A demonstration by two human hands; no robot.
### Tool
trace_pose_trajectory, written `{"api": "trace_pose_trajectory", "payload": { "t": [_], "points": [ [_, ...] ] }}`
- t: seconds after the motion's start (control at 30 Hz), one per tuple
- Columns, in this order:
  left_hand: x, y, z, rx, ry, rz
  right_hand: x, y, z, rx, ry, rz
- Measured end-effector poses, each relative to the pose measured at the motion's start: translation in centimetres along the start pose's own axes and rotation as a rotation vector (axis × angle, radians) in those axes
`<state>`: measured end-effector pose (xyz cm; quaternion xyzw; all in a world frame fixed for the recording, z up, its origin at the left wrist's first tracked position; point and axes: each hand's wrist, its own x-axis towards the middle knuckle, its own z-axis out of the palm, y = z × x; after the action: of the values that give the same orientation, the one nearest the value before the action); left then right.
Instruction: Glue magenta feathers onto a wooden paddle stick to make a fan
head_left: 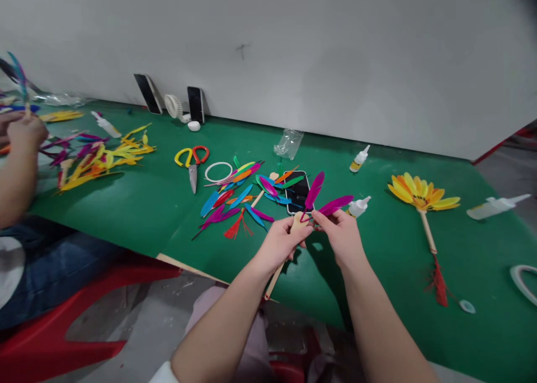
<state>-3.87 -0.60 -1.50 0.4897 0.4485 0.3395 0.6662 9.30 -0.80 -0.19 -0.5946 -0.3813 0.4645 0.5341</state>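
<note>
Gripping a pale wooden stick [274,282] near its rounded head with our left hand [280,240], we pinch a magenta feather [335,205] in our right hand [343,236], just beside the head, above the green table [168,215]. Beyond lie loose multicoloured feathers [210,203], then yellow-and-red-handled metal scissors [193,176].

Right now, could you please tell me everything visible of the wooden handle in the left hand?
The wooden handle looks like pale wood, with a broad rounded head and a slim stick, reddish at its lower end. It slants, its head over the green table and its lower end by the near edge. The left hand grips it below the head, hiding part. One magenta feather stands against the head; whether the second magenta feather, in the right hand, touches it is unclear.
</note>
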Motion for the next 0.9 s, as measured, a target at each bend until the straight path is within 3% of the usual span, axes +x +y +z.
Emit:
{"api": "trace_pose_trajectory", "payload": {
  "t": [0.43,0.9],
  "points": [
    [-0.12,0.07,0.0,0.029,-0.027,-0.007,0.31,0.32,-0.62,0.092,-0.034,0.04],
    [-0.12,0.07,0.04,0.039,-0.041,-0.005,0.17,0.23,-0.36,-0.023,-0.006,-0.023]
  ]
}}
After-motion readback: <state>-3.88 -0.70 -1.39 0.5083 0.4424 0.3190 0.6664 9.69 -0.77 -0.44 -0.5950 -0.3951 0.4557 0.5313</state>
